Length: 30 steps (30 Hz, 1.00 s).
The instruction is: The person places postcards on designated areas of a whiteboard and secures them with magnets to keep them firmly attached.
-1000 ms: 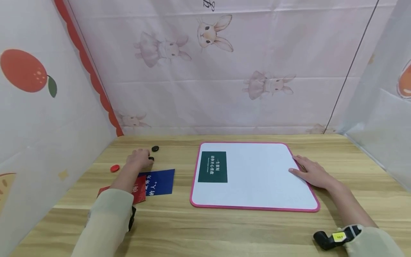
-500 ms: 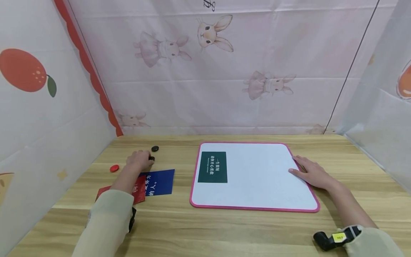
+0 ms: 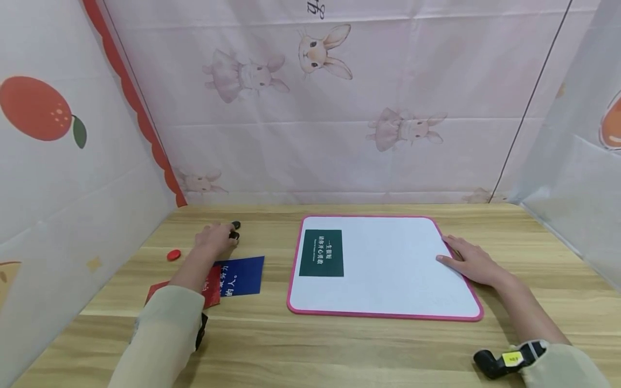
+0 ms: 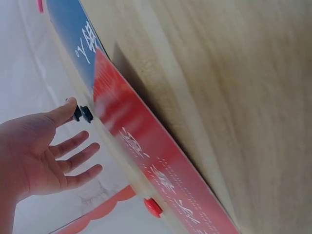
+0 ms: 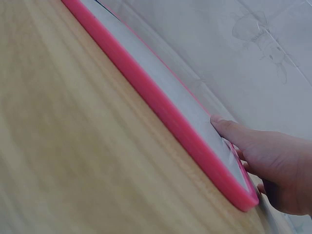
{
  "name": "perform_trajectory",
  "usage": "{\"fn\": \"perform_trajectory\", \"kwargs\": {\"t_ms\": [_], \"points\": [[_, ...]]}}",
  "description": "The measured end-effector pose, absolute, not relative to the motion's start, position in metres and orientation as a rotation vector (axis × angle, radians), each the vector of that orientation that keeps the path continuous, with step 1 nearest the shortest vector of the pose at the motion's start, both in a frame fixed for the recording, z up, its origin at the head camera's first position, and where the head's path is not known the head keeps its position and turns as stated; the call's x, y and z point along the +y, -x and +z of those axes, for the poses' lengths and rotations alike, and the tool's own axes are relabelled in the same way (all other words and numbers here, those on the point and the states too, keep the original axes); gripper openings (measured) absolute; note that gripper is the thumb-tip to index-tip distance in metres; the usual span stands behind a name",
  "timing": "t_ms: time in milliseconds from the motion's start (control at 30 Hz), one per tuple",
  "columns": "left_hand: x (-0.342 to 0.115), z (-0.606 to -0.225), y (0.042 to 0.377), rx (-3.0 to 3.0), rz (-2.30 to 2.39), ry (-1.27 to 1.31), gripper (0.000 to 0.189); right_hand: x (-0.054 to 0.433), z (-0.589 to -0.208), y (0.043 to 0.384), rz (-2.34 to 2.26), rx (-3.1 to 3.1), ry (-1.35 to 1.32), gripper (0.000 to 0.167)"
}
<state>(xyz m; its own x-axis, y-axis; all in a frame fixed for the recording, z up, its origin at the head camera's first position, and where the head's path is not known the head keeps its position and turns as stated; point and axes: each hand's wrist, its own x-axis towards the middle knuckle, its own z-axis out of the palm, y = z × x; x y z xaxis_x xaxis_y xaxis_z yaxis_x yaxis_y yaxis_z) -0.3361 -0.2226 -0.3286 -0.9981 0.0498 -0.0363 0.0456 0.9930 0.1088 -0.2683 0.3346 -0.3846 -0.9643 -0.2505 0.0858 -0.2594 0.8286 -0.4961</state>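
In the head view my left hand (image 3: 213, 240) reaches to the left of the board and pinches a round black magnet (image 3: 234, 235) at its fingertips. A second black magnet (image 3: 236, 224) lies just beyond the fingers. Up close in the left wrist view, the thumb tip meets a black magnet (image 4: 77, 113), while three fingers stay spread below. My right hand (image 3: 470, 258) grips the right edge of a pink-rimmed whiteboard (image 3: 388, 269), thumb over its white face and fingers along the rim. A dark green card (image 3: 321, 253) with white writing lies on the board's left part.
A blue card (image 3: 245, 276) and a red card (image 3: 212, 288) overlap under the left forearm. A red magnet (image 3: 173, 255) lies farther left. The wooden table (image 3: 310, 350) is bounded by cloth-covered walls (image 3: 310, 161) behind and at both sides.
My left hand has shifted slightly right and away, and the nearer black magnet has moved with it toward the other one. The right hand and whiteboard have stayed put.
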Motion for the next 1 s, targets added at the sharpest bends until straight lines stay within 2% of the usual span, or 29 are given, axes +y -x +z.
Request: {"fn": "perform_trajectory", "kwargs": {"t_ms": [267, 1000], "points": [[-0.216, -0.323, 0.332, 3.116, 0.166, -0.1, 0.045, 0.334, -0.385, 0.268, 0.815, -2.981, -0.421, 0.074], [-0.198, -0.316, 0.332, 3.146, 0.135, -0.195, 0.04, 0.334, -0.385, 0.267, 0.816, -2.981, -0.416, 0.074]]}}
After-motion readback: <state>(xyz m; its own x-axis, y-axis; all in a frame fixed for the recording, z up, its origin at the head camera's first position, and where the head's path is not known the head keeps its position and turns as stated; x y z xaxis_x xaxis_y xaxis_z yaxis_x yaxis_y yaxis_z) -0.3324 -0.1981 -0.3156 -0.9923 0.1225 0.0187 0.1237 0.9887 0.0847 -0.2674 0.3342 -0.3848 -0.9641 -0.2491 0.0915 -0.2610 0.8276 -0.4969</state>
